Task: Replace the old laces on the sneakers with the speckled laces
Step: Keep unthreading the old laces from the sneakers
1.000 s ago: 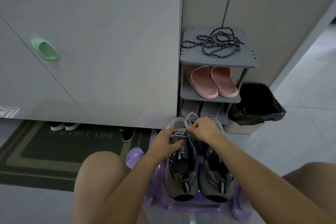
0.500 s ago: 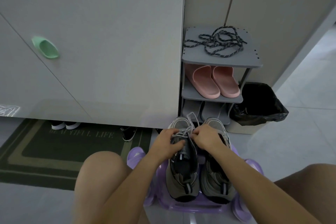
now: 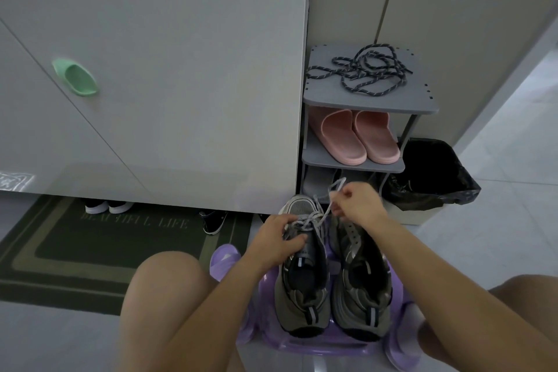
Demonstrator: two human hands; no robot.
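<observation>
The old lace [image 3: 314,218] is pinched by the right hand [image 3: 357,205] & is drawn up from the laced sneaker [image 3: 302,290], which is placed just below that hand; a loop of the lace is seen beyond the knuckles. The left hand [image 3: 280,238] is curled on the front part of the same sneaker, w/ thumb & fingers closed on the crossed lace. The other sneaker [image 3: 362,281] is set just beside, under the right wrist. Both are carried by a purple stool [image 3: 302,346]. The speckled laces [image 3: 365,72] are laid in a loose heap on the top shelf [image 3: 326,96] of a rack, well beyond the right hand; pink slippers [image 3: 347,136] are kept one shelf lower.
</observation>
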